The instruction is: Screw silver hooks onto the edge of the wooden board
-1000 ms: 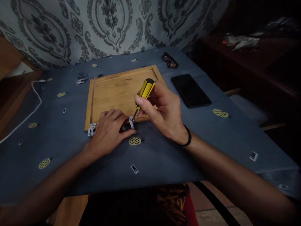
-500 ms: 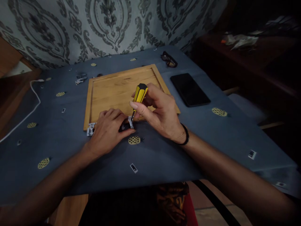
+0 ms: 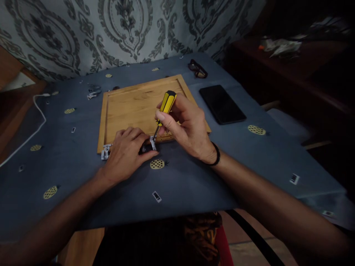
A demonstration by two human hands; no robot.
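In the head view my right hand grips the yellow and black handle of a screwdriver. Its shaft slants down and left, with the tip at a metal hinge on the near edge of a framed wooden panel. Thumb and fingers of my left hand close on that hinge from the left, over the panel's edge. Between them a dark cylindrical object shows in part. Another metal hinge sits at the panel's near left corner, partly behind my left hand.
Loose metal hinges lie beyond the panel's left side. To its right are a black tablet and sunglasses. A white cable runs along the left of the blue tablecloth. A patterned curtain hangs behind.
The screwdriver leans more to the right, its handle slightly higher, and my right fingers have shifted on it. My left hand keeps its hold on the hinge. The whole view has moved slightly.
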